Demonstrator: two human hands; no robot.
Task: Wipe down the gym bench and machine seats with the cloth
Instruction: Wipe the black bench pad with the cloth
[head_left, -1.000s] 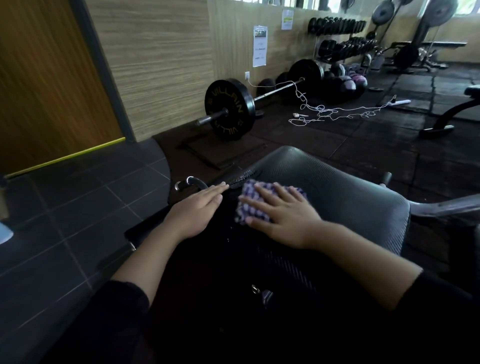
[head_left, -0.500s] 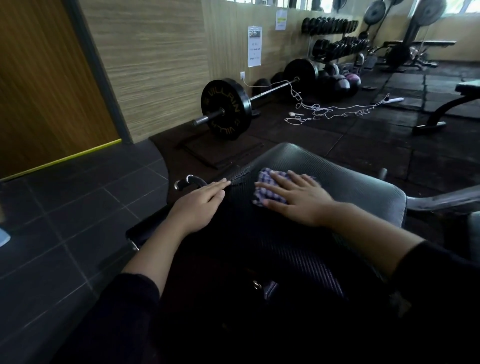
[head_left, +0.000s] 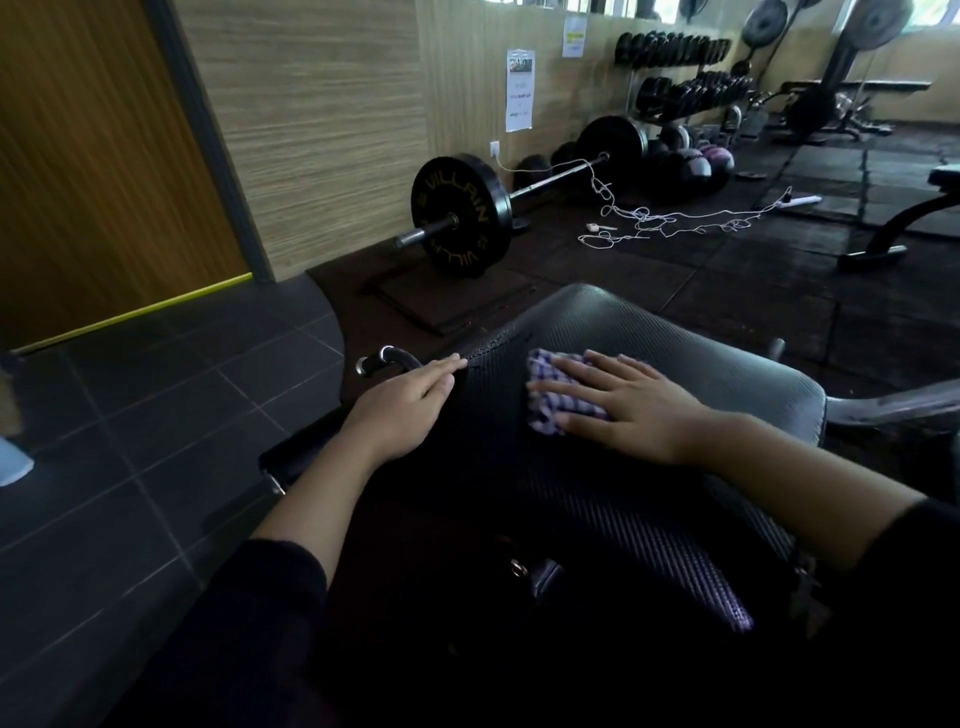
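A black textured bench pad (head_left: 691, 332) fills the middle of the head view. On it lies a purple-and-white checked cloth (head_left: 545, 384), mostly covered by my right hand (head_left: 623, 405), which presses it flat with spread straight fingers. My left hand (head_left: 405, 410) rests flat on the pad's left edge, fingers straight and together, pointing away from me. It holds nothing. A curved metal handle (head_left: 387, 358) pokes out just beyond its fingertips.
A loaded barbell (head_left: 457, 213) lies on the rubber floor ahead, with a tangled white cord (head_left: 654, 221) beside it. Dumbbell racks (head_left: 680, 73) line the far wall. Another bench's frame (head_left: 893, 228) stands at the right. Dark floor tiles (head_left: 130, 441) lie to the left.
My right hand slid the cloth away from me and to the right along the pad, most of it in the first half second. My left hand stayed on the left edge.
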